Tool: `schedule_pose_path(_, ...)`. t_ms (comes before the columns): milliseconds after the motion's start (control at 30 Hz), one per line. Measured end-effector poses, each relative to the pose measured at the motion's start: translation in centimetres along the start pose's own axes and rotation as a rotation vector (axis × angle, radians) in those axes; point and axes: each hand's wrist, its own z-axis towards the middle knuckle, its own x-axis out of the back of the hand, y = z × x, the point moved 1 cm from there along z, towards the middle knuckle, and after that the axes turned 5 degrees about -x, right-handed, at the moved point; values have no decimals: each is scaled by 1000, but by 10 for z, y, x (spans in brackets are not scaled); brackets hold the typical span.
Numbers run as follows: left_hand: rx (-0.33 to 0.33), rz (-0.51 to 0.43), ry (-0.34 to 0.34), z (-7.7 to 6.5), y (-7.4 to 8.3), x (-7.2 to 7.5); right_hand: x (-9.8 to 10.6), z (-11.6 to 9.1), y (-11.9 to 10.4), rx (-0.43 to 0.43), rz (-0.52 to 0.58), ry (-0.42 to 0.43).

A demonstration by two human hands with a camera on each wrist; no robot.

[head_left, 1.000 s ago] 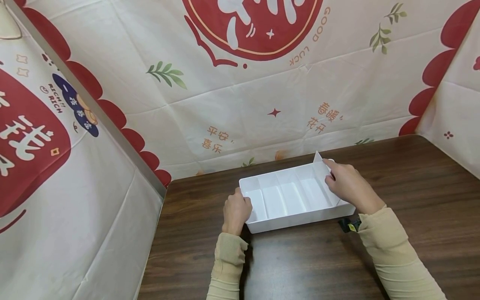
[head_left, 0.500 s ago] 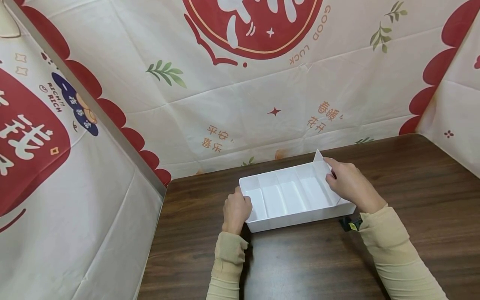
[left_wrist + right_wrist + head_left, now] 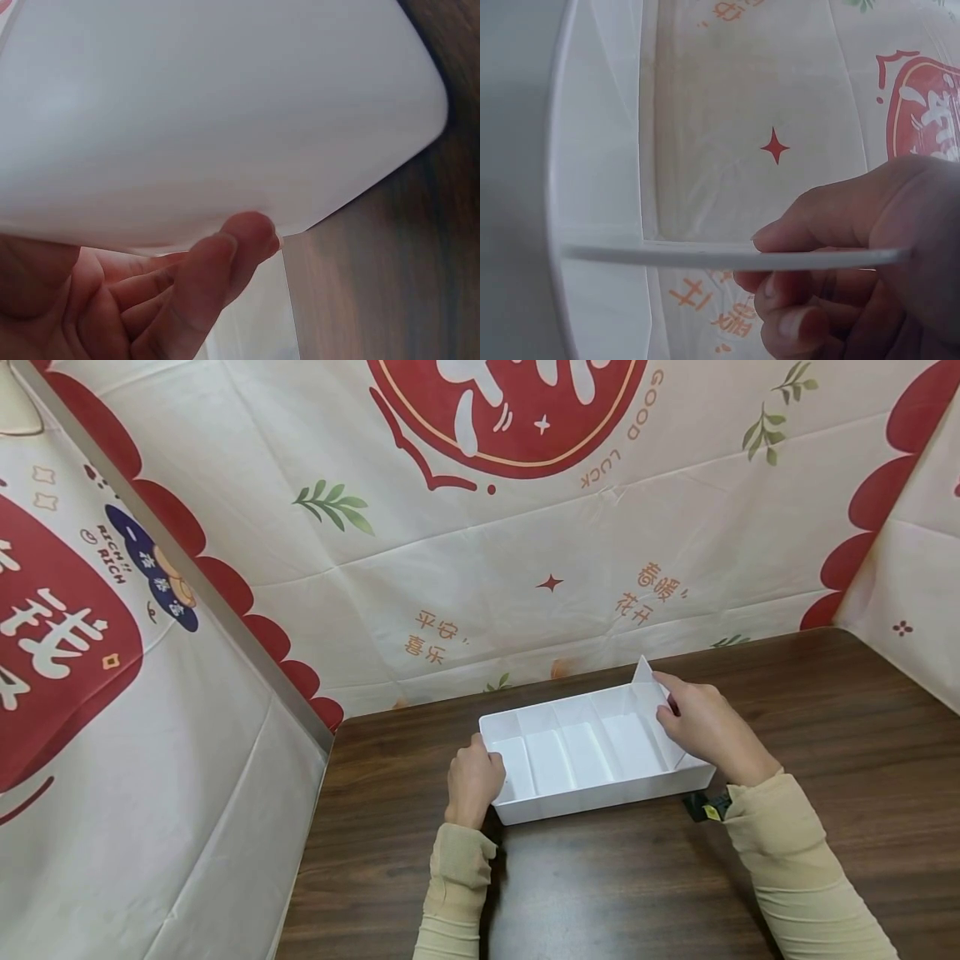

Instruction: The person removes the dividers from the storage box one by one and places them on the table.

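A long white plastic tray (image 3: 600,798), split crosswise into several compartments, sits on the table. My left hand (image 3: 474,781) grips its left end wall. In the left wrist view the fingertips (image 3: 251,229) curl over the rim of that wall. At the opposite end my right hand (image 3: 708,727) pinches a thin white divider (image 3: 651,700) between thumb and fingers. The divider stands slanted, one far corner poking above the tray's rim. In the right wrist view the divider (image 3: 690,257) shows edge-on, passing between thumb and fingers. No loose items show in the compartments.
Dark wood-grain table (image 3: 600,877) spreads around the tray. A printed white cloth (image 3: 480,552) hangs behind it, and another panel (image 3: 187,760) stands on the left. Something small and black with a yellow mark (image 3: 708,811) is beside the right cuff.
My right hand has shifted slightly to the right, and the divider's raised corner has gone a little up and right with it. The left hand stays in place.
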Motion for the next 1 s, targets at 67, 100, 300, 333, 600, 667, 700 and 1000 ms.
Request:
schedule_pose_path(67,-4,-1,-3,0,0,0,0,0,0,-5,4,0)
schedule_pose_path(100,-3,-2,-6,0,0,0,0,0,0,-5,5,3)
schedule_pose_path(300,10,1,-18,0,0,0,2,-1,0,5,-1,28)
schedule_pose_path(333,10,2,-16,0,0,0,2,-1,0,7,-1,30)
schedule_pose_path(600,15,-7,-26,1,0,0,4,-1,-1,4,9,24)
schedule_pose_path(667,15,-8,-27,1,0,1,5,-2,-1,0,11,27)
schedule_pose_path(700,15,-7,-26,1,0,1,6,-2,-1,-1,12,30)
schedule_pose_path(1000,8,-9,-22,2,0,1,8,-2,-1,18,8,44)
